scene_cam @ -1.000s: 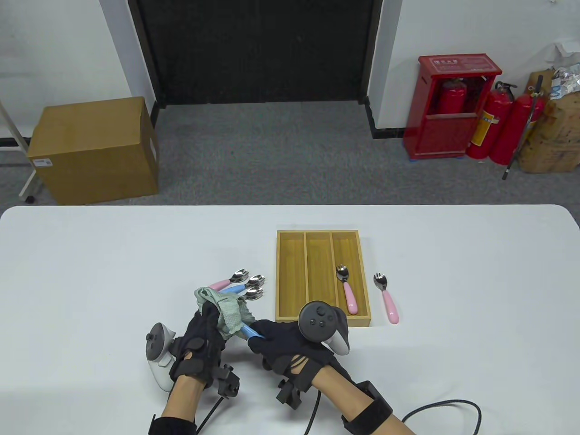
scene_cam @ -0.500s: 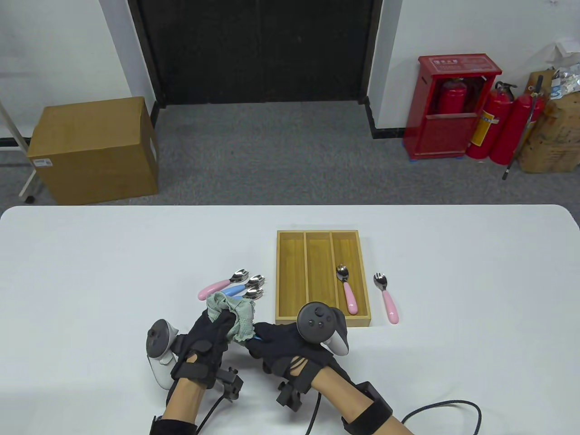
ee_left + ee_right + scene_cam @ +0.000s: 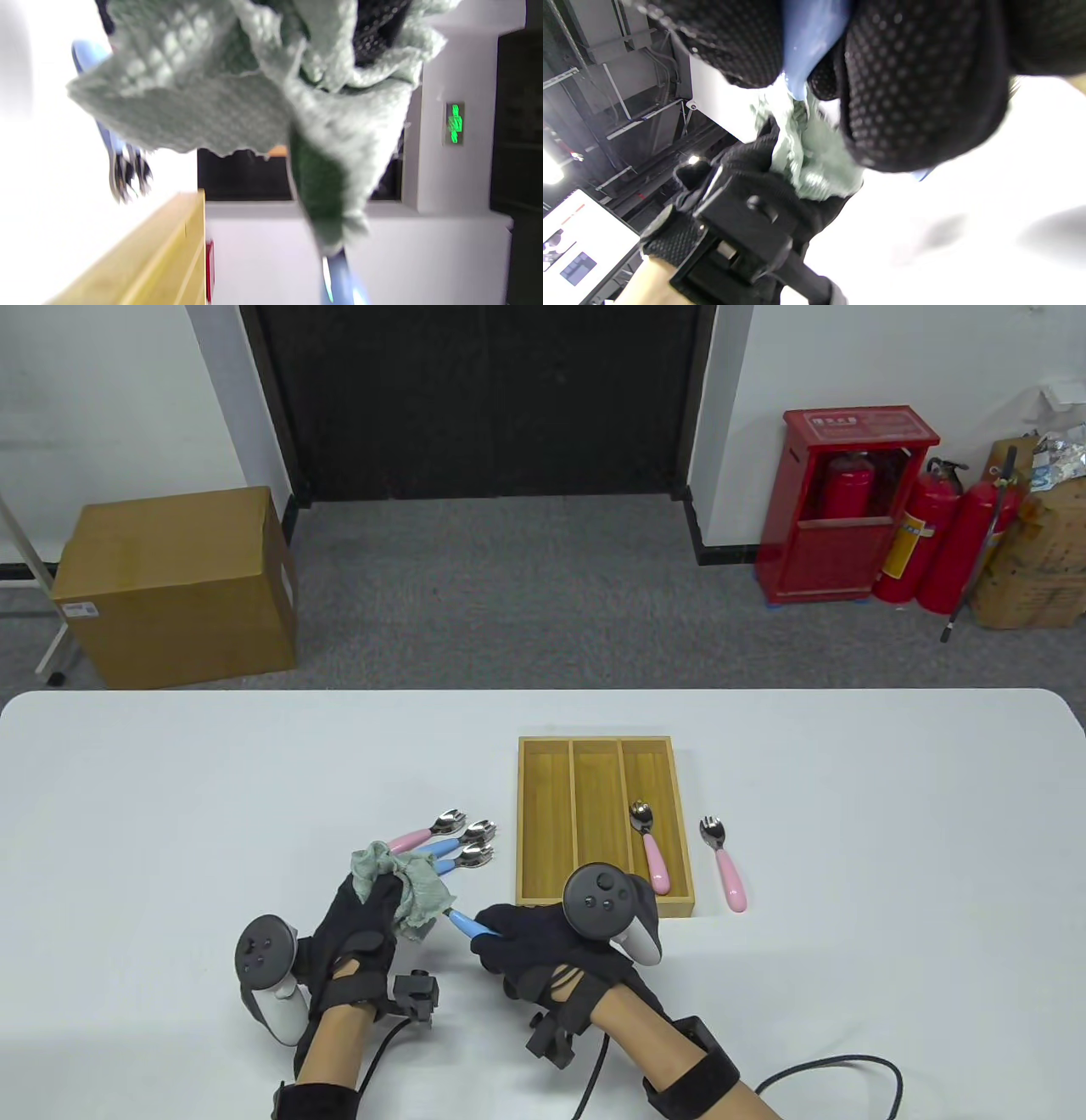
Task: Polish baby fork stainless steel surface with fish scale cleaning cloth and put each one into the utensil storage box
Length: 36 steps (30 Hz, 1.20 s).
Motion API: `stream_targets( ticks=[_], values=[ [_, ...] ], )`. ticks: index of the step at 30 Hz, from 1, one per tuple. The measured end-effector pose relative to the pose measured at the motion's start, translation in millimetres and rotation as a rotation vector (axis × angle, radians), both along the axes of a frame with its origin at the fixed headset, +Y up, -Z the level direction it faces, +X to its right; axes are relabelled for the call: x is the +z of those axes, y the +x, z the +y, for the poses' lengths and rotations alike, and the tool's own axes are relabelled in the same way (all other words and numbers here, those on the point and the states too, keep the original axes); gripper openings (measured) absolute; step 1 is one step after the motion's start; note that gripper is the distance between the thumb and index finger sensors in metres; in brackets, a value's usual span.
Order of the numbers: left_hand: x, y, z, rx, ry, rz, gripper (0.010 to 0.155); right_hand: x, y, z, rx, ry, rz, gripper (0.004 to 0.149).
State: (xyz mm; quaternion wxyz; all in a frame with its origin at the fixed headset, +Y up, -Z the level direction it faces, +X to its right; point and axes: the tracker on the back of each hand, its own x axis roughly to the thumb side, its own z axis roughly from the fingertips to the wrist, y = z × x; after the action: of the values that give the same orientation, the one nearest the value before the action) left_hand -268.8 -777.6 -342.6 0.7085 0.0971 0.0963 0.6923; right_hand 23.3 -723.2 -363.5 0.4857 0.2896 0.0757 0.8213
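I count six forks from the table view: one blue-handled fork held between my two hands, three in a loose cluster on the desk just left of the storage box, one pink fork in the box, lying in its right-hand compartment of three, and one pink fork on the desk just beside the box's right wall. There is one cloth, pale green, and one box.

My left hand has its fingers curled round the bunched cloth, which is wrapped over the head end of the blue-handled fork. My right hand pinches the end of that fork's handle between fingertips.

The left wrist view shows what the table view hides: the cloth's scaled weave, draped and blurred, a blue handle tip poking out below it, and the prongs of another fork beside the box's wooden wall. The right wrist view shows the blue handle clamped between gloved fingertips, running straight into the cloth. The head of the held fork is covered in every view.

Beyond the desk stand a cardboard carton, a red cabinet and fire extinguishers. A black cable trails from my right wrist.
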Motion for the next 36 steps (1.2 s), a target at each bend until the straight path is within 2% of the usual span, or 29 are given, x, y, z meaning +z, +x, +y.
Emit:
stream_targets(
  ticks=[3, 8, 11, 18, 25, 36],
  values=[
    [-1.2, -5.2, -3.7, -0.06, 0.006, -0.038, 0.044, -12.9, 23.2, 4.8, -0.024, -0.007, -0.079, 0.048],
    [-3.8, 9.0, 3.9, -0.048, 0.028, -0.11, 0.044, -29.9, 72.1, 21.8, -0.04, 0.048, -0.275, 0.047],
    [-2.6, 14.7, 7.7, -0.081, 0.047, -0.116, 0.045, -38.4, 105.4, 28.1, 0.038, 0.073, -0.411, 0.046],
    [-1.9, 17.1, 6.7, -0.07, 0.05, -0.122, 0.045, -76.4, 152.2, 18.4, 0.242, -0.005, -0.721, 0.045],
    [-1.5, 22.0, 6.0, -0.068, 0.052, -0.138, 0.045, -109.1, 154.7, 7.0, 0.468, -0.137, -0.89, 0.045],
    [-1.9, 22.2, 5.1, -0.069, 0.046, -0.14, 0.045, -142.5, 133.6, -1.3, 0.639, -0.245, -0.931, 0.044]
  ],
)
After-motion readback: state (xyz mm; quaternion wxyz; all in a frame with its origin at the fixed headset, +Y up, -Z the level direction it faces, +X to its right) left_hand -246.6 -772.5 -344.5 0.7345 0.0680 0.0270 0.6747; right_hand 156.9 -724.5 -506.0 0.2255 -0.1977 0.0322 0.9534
